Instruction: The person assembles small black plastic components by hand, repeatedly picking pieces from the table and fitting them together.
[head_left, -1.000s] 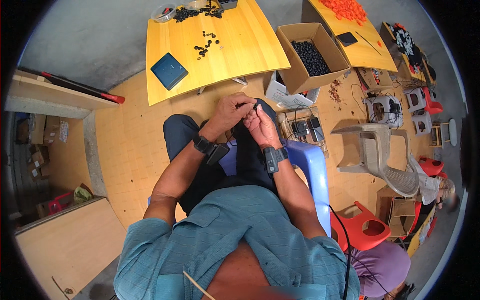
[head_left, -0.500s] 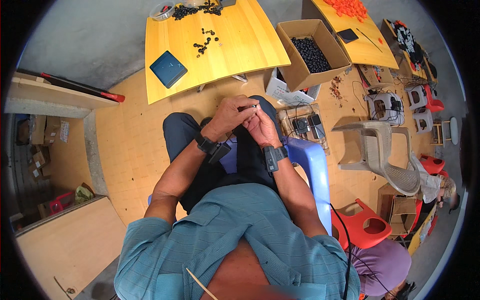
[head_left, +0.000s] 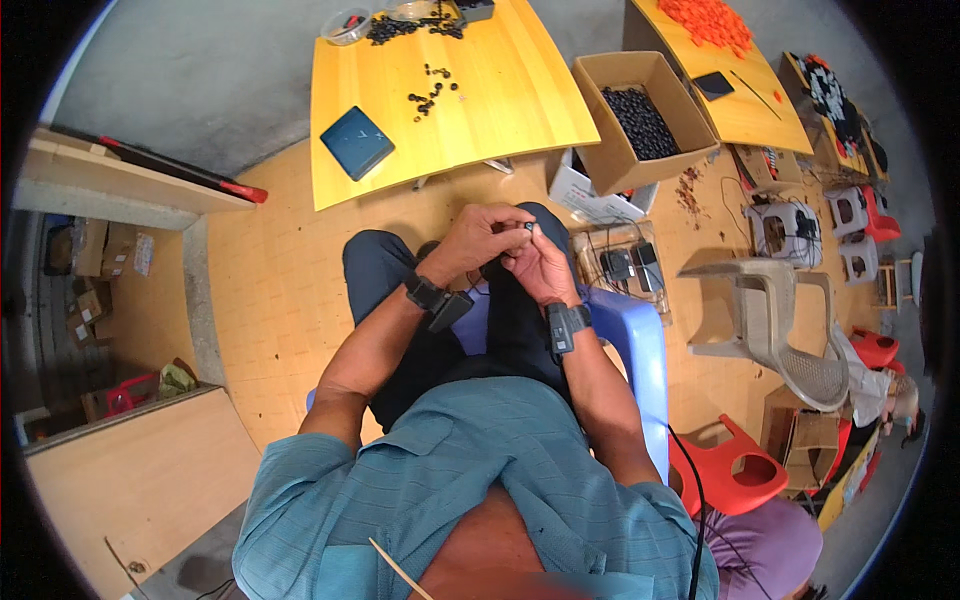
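Observation:
Over my right thigh my two hands meet. A small black round piece (head_left: 529, 226) shows at the fingertips between them; its exact kind is too small to make out. My left hand (head_left: 476, 240) comes in from the left, its thumb and fingers pinched on the piece. Closed on the same piece from below is my right hand (head_left: 543, 270), with its fingers curled. Beyond the hands, several loose black small pieces (head_left: 432, 98) lie on the yellow table (head_left: 500, 80), near a dark tablet-like slab (head_left: 357, 143).
A cardboard box (head_left: 600, 150) of black pieces stands right of the table. A clear tub (head_left: 346, 27) sits at the table's far left. On my right are a grey chair (head_left: 790, 330), a red stool (head_left: 735, 470) and a seated person's purple-clad leg (head_left: 775, 545). Orange pieces (head_left: 705, 22) cover another table.
The whole view has shifted slightly, so the surroundings sit lower and further right. Both hands stay together at the small black piece, with a slight change in the fingers.

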